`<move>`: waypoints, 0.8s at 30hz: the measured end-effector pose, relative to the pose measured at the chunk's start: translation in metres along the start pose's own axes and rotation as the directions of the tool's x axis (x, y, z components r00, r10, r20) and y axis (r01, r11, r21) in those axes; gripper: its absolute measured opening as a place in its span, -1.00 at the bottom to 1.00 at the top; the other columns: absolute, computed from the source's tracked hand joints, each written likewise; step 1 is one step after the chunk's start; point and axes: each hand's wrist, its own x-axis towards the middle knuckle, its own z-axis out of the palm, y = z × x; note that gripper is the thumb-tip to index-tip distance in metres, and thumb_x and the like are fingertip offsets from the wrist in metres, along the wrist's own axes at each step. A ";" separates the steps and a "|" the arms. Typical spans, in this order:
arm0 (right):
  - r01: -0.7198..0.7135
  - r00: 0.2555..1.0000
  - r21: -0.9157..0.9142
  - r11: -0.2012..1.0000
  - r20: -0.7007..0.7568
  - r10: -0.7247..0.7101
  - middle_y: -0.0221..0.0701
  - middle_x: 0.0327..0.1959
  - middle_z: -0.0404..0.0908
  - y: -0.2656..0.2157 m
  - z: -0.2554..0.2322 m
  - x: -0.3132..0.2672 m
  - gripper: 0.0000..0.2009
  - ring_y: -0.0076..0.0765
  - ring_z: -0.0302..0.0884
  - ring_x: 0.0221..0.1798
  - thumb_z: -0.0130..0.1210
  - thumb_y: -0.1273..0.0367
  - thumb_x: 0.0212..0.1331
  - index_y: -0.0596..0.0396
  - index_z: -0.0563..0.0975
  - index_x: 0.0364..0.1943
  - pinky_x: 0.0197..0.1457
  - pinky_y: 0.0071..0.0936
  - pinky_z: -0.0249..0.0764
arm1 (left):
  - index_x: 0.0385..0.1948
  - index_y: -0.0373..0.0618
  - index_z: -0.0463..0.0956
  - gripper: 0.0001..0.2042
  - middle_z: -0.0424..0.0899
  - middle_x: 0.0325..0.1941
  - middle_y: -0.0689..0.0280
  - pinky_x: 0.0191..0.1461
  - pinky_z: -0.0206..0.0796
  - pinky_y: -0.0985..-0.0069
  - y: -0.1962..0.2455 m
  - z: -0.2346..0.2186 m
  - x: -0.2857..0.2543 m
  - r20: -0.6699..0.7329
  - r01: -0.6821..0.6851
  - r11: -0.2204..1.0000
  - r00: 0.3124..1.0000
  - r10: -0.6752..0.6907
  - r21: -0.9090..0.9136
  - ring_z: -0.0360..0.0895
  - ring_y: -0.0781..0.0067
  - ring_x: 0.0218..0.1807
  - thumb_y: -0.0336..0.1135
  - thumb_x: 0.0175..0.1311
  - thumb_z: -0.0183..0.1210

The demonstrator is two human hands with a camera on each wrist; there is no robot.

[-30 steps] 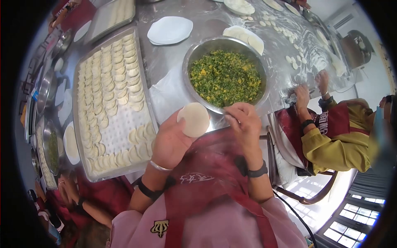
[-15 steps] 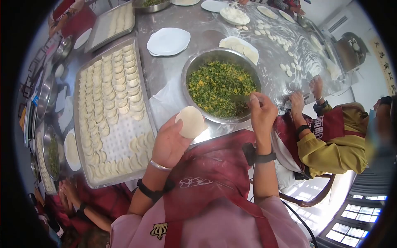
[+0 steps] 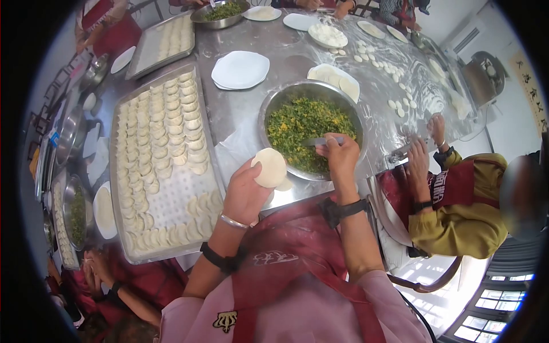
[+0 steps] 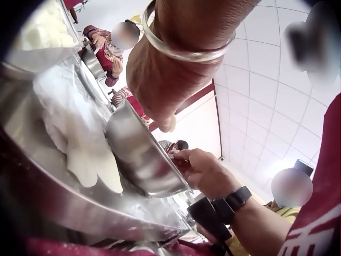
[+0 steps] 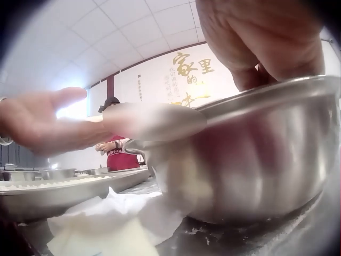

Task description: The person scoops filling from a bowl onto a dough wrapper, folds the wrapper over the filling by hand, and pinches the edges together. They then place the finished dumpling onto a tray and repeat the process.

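A round dough wrapper [image 3: 270,167] lies on the extended fingers of my left hand [image 3: 243,197], with the thumb at its near edge. Seen from the right wrist, those fingers are straight beneath the wrapper [image 5: 154,121]. My right hand [image 3: 341,159] pinches the handle of a narrow metal spatula [image 3: 313,141] over the near right side of a steel bowl [image 3: 263,123]. The spatula's blade sits in the chopped green and yellow filling [image 3: 297,117]. In the right wrist view the bowl wall [image 5: 250,165] hides the filling.
Left of the bowl lies a perforated tray [image 3: 166,197] with rows of folded dumplings. White plates [image 3: 240,70] stand behind, and a plate of wrappers [image 3: 349,88] is beyond the bowl. Small dough pieces [image 3: 394,71] dot the floury table. A person in yellow sleeves [image 3: 457,228] works at right.
My right hand has moved from the bowl's near rim, out to the right side, then in over the filling with the spatula. My left hand keeps carrying the wrapper beside the bowl.
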 end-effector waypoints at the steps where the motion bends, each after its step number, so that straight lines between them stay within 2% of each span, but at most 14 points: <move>1: -0.041 0.999 0.048 0.998 -0.005 0.041 -0.11 -0.36 0.66 -0.003 0.001 0.000 -0.81 -0.23 0.72 -0.38 0.07 0.50 0.32 0.45 0.57 -0.18 -0.30 -0.44 0.73 | 0.31 -0.35 0.23 -0.53 0.42 0.32 -0.04 0.51 0.11 0.18 0.000 -0.001 0.001 0.004 -0.003 1.000 1.000 0.003 -0.005 0.36 0.05 0.37 -0.34 0.42 -0.03; 3: -0.122 0.992 0.142 0.982 -0.010 0.124 -0.09 -0.35 0.65 -0.008 0.002 0.002 -0.82 -0.20 0.72 -0.38 0.06 0.51 0.31 0.46 0.55 -0.17 -0.30 -0.42 0.74 | 0.31 -0.36 0.23 -0.53 0.42 0.32 -0.05 0.51 0.11 0.17 0.001 -0.002 0.002 0.011 -0.008 1.000 1.000 0.008 -0.016 0.35 0.04 0.38 -0.35 0.41 -0.03; 9: -0.237 0.971 0.223 0.946 0.025 0.238 -0.03 -0.29 0.64 -0.007 0.001 0.005 -0.78 -0.13 0.72 -0.33 0.00 0.53 0.34 0.50 0.48 -0.07 -0.24 -0.38 0.75 | 0.29 -0.37 0.24 -0.55 0.42 0.31 -0.08 0.51 0.12 0.16 0.006 -0.003 0.004 0.015 -0.033 0.999 0.999 0.034 -0.027 0.35 0.02 0.38 -0.36 0.42 -0.04; 13: -0.298 0.953 0.336 0.894 0.047 0.300 -0.02 -0.27 0.64 -0.009 0.000 0.006 -0.80 -0.13 0.73 -0.34 -0.03 0.55 0.34 0.52 0.50 -0.11 -0.27 -0.41 0.76 | 0.28 -0.38 0.24 -0.56 0.42 0.30 -0.09 0.51 0.13 0.15 0.009 -0.005 0.009 0.026 -0.053 0.998 0.998 0.054 -0.025 0.35 0.01 0.38 -0.36 0.42 -0.04; 18: -0.353 0.933 0.407 0.842 0.087 0.349 0.05 -0.21 0.62 -0.013 0.001 0.005 -0.78 -0.02 0.73 -0.25 -0.08 0.56 0.36 0.55 0.48 -0.08 -0.14 -0.31 0.77 | 0.27 -0.39 0.25 -0.56 0.42 0.30 -0.10 0.50 0.13 0.13 0.012 -0.003 0.015 0.027 -0.081 0.996 0.996 0.082 -0.025 0.36 0.00 0.37 -0.36 0.42 -0.04; 24: -0.377 0.923 0.475 0.795 0.123 0.365 0.09 -0.19 0.61 -0.013 -0.007 0.007 -0.77 0.02 0.72 -0.22 -0.10 0.56 0.37 0.55 0.46 -0.05 -0.10 -0.26 0.76 | 0.26 -0.39 0.26 -0.57 0.43 0.29 -0.08 0.49 0.15 0.13 0.013 0.001 0.026 0.030 -0.089 0.996 0.996 0.089 -0.014 0.37 0.00 0.35 -0.34 0.45 -0.04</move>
